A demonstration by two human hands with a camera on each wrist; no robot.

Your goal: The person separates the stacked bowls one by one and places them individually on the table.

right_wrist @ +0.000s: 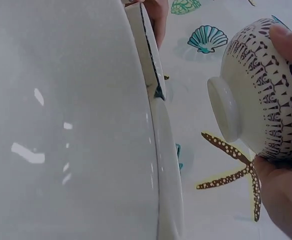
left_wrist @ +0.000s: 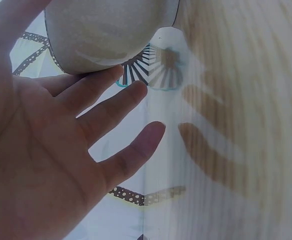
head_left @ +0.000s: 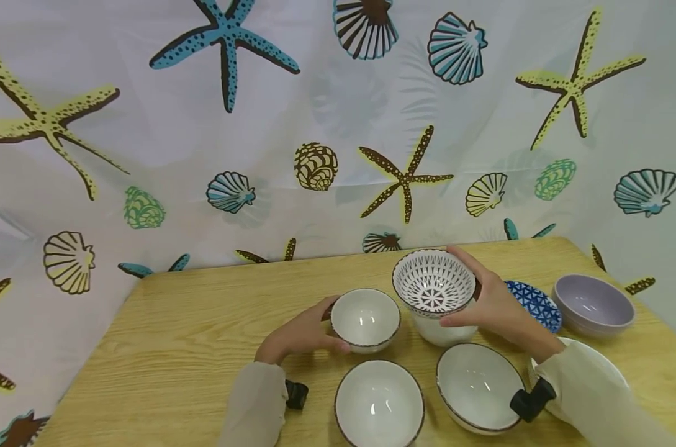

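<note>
At the middle of the table, my left hand [head_left: 301, 335] holds a white bowl [head_left: 365, 320] with a brown rim by its left side. In the left wrist view that bowl [left_wrist: 106, 35] lies between thumb and index finger, the other fingers spread. My right hand [head_left: 491, 304] grips a bowl with a dark pattern [head_left: 434, 282] by its right side, thumb near, fingers far. This patterned bowl is raised over another white bowl [head_left: 441, 332], partly hidden beneath it. The right wrist view shows the patterned bowl's [right_wrist: 266, 95] printed outside and its plain foot.
Nearer me stand two more brown-rimmed white bowls, one in the middle [head_left: 379, 403] and one to its right [head_left: 480, 388]. A white dish [head_left: 594, 363] is partly under my right sleeve. Farther right are a blue patterned plate [head_left: 533, 304] and a lilac bowl [head_left: 593, 304]. A shell-printed curtain [head_left: 326, 217] hangs behind.
</note>
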